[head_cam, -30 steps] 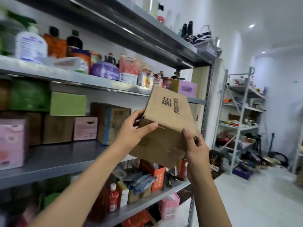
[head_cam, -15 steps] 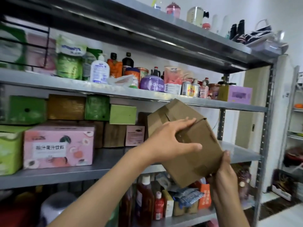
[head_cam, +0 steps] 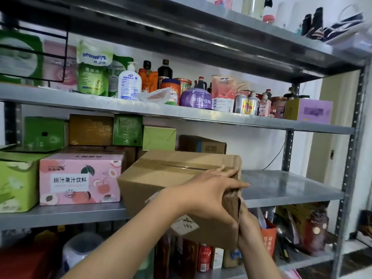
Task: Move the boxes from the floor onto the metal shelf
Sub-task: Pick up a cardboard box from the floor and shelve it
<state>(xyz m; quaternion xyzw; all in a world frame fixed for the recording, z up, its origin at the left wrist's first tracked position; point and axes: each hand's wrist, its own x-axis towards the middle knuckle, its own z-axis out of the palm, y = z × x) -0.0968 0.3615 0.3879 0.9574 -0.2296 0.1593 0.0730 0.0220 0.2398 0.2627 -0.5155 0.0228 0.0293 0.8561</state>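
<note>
Since the earlier frame the taped brown cardboard box (head_cam: 177,178) has levelled at the grey metal shelf (head_cam: 285,188) edge; left hand (head_cam: 209,196) grips its near corner, right hand (head_cam: 248,228) holds beneath; placing step: next, slide it inward.

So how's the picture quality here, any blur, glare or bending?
Head view: wide-angle bowing tilts the shelf post; soft glare streaks the bare metal shelf; the cardboard box and left hand look slightly smeared; the pink carton's print stays legible.

We've swung left from the aisle to face the metal shelf (head_cam: 281,188). Cardboard box (head_cam: 161,178) went from tilted upright to nearly level at shelf edge; our left hand (head_cam: 209,196) moved onto its near corner, right hand (head_cam: 248,224) now underneath.
</note>
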